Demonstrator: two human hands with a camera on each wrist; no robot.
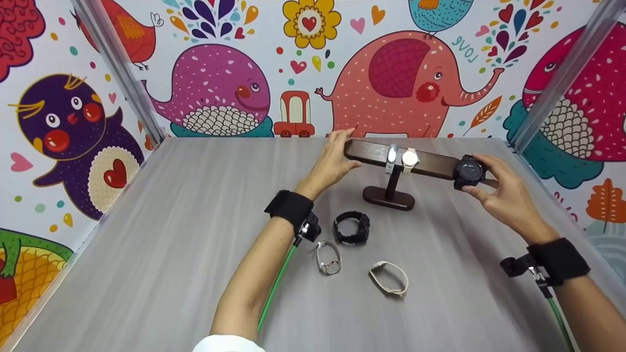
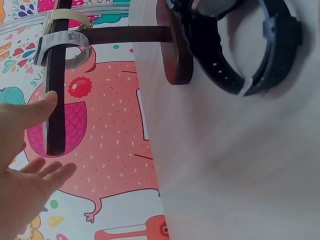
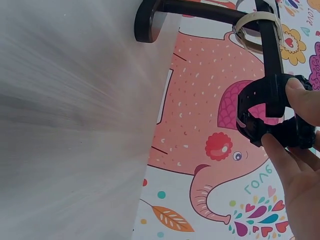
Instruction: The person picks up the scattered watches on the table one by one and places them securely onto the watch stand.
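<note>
A dark wooden watch stand [image 1: 430, 164] has a T-shaped crossbar on a post and an oval base [image 1: 389, 197]. Around its bar hang a silver band [image 1: 391, 159] and a watch with a cream strap [image 1: 410, 159]. At the bar's right end, my right hand [image 1: 508, 195] grips a black watch [image 3: 257, 92] between thumb and fingers. The bar's tip sits inside the loop of that watch in the right wrist view. My left hand [image 1: 331, 161] is at the opposite end, its thumb [image 2: 42, 109] against the bar and its fingers loosely extended past the tip.
On the grey table [image 1: 195, 220] in front of the stand lie another black watch [image 1: 363, 229], a slim silver watch [image 1: 332, 267] and a cream-strapped watch [image 1: 398, 292]. Behind rises a cartoon-printed wall [image 1: 303, 68], with metal posts at both corners.
</note>
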